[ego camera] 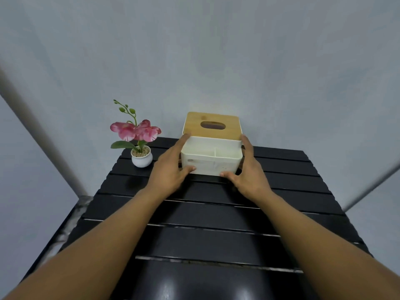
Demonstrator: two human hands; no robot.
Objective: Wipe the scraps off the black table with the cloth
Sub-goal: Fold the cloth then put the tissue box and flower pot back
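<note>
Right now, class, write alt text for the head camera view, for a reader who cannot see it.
The left hand and right hand press on the sides of a white tissue box with a wooden lid, on the black table. A potted orchid stands left of it.

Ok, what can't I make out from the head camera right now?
Head view:
- Cloth: not in frame.
- Scraps: none discernible on the black table; too small or dark.
- Table under the white box: hidden by it, the left hand and right hand.
- Table's near end: cut off by the bottom edge.
</note>
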